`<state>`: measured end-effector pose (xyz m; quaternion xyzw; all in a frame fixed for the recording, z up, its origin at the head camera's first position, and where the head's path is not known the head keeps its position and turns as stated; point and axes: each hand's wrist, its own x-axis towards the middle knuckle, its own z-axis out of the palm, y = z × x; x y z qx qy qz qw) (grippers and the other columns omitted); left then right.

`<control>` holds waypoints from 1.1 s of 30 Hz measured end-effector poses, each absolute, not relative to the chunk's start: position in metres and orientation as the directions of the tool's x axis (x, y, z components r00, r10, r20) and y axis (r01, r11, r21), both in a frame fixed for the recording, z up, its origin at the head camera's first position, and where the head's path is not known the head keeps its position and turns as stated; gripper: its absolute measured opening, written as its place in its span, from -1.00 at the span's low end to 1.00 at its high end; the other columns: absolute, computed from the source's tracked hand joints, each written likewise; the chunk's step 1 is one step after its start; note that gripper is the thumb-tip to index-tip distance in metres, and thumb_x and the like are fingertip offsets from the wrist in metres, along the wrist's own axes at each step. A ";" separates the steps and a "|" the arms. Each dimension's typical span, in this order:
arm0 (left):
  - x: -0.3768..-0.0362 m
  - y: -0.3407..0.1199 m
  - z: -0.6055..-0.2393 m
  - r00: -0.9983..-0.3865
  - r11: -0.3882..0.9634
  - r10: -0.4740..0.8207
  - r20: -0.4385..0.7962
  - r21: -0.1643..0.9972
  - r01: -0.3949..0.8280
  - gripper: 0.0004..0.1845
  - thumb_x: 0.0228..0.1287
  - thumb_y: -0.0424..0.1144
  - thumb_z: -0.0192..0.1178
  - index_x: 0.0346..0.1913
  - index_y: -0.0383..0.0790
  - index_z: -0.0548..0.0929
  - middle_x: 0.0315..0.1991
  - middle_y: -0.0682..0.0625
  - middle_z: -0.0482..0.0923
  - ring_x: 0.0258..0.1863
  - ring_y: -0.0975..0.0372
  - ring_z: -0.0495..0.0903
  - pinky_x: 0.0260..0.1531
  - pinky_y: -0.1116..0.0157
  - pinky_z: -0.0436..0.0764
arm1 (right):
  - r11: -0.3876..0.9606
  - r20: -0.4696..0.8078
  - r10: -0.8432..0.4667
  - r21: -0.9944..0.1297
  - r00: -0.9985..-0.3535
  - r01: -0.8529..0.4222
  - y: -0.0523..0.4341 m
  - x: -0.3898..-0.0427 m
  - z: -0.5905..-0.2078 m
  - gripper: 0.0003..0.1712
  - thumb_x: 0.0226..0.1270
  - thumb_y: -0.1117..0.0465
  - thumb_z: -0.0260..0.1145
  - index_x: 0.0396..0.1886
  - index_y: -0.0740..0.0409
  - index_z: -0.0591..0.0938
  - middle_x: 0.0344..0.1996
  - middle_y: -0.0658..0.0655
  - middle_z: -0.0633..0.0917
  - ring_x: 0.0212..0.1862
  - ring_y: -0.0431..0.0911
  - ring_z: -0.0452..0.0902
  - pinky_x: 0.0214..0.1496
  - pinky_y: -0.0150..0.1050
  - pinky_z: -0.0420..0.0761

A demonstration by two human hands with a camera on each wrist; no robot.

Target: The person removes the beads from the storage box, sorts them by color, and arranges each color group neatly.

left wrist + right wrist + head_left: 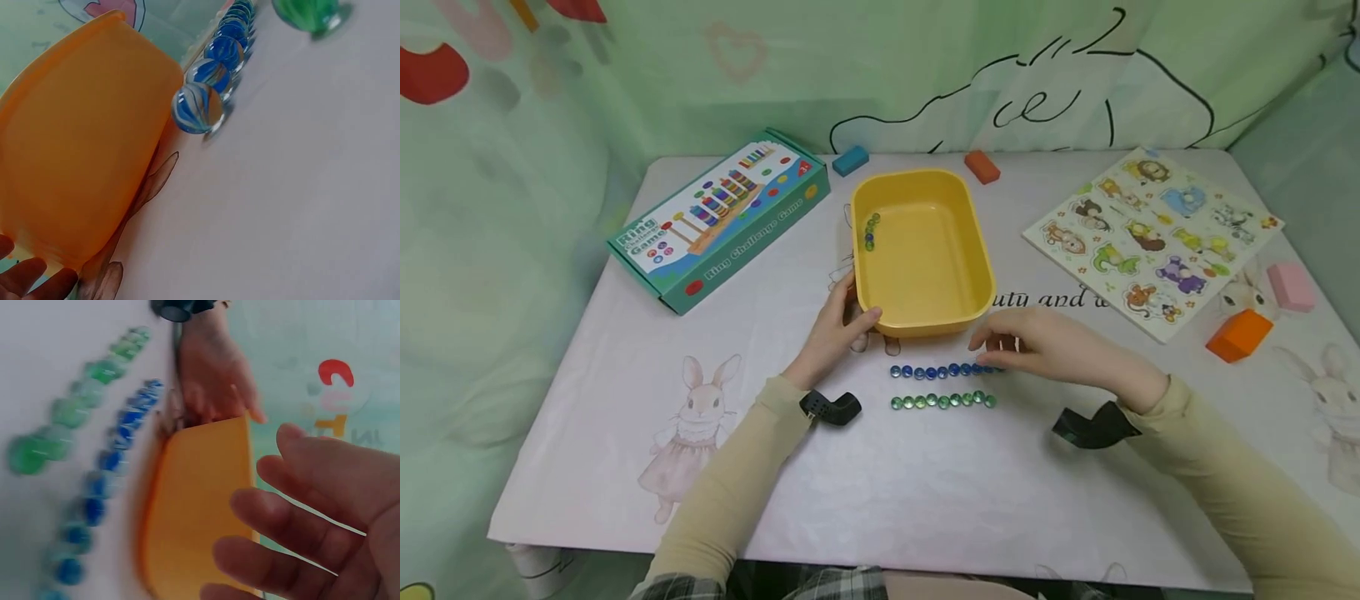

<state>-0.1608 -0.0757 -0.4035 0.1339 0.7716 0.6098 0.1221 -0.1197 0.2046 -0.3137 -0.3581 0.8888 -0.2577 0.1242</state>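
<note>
Green marbles [943,401] line up nearest you in a neat row toward the near middle of the table [925,500], with a matching row of blue marbles [936,371] just beyond them and just in front of the yellow tub [925,321]. Your right hand [1045,346] hovers over the right end of the blue row, fingers loosely spread and holding nothing that shows; whether the fingertips touch a marble cannot be told. Your left hand [838,321] steadies the tub at its near left corner, fingers curled on the rim. A few marbles [871,231] already lie against the tub's left inner wall. Judge these marbles as small, hard, smooth glass: light but slippery and quick to roll, so pinch one between thumb and fingertip across its middle, taking it from the row's end. The tub looks like light, stiff plastic that could slide, best held by its rim.
</note>
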 end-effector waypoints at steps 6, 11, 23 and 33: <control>-0.163 -0.077 -0.412 -0.937 0.226 0.349 0.013 0.969 0.098 -0.18 0.24 0.08 0.12 0.45 -0.05 -0.01 0.34 -0.05 0.21 0.32 0.17 0.16 0.37 0.13 0.03 | 0.605 -0.122 -0.738 -0.555 -0.664 -0.571 0.179 -0.159 -0.292 -0.88 0.25 0.18 0.26 -0.27 0.10 0.63 -0.46 -0.07 0.59 -0.42 -0.22 0.39 -0.36 -0.36 0.45; -0.163 -0.077 -0.410 -0.938 0.230 0.347 -0.009 0.970 0.075 -0.16 0.22 0.12 0.12 0.45 -0.03 -0.02 0.37 -0.03 0.16 0.37 0.20 0.08 0.38 0.11 -0.03 | 0.641 -0.200 -0.719 -0.560 -0.666 -0.524 0.156 -0.193 -0.289 -0.86 0.29 0.13 0.23 -0.26 0.08 0.61 -0.43 -0.02 0.58 -0.32 -0.14 0.41 -0.24 -0.27 0.45; -0.164 -0.076 -0.408 -0.935 0.227 0.356 -0.007 0.971 0.079 -0.20 0.26 0.04 0.11 0.45 -0.04 -0.04 0.37 -0.02 0.17 0.34 0.22 0.13 0.38 0.13 0.02 | 0.745 -0.233 -0.587 -0.529 -0.775 -0.406 0.114 -0.254 -0.316 -0.84 0.28 0.17 0.24 -0.25 0.16 0.60 -0.41 0.11 0.56 -0.36 -0.06 0.43 -0.32 -0.31 0.45; -0.165 -0.078 -0.408 -0.931 0.231 0.366 -0.002 0.969 0.089 -0.15 0.24 0.12 0.10 0.45 -0.09 -0.06 0.36 -0.04 0.16 0.31 0.22 0.18 0.36 0.18 0.09 | 0.835 -0.280 -0.499 -0.407 -0.820 -0.369 0.097 -0.276 -0.332 -0.71 0.31 0.14 0.21 -0.04 0.16 0.54 -0.23 0.16 0.60 -0.22 -0.01 0.42 -0.11 -0.23 0.46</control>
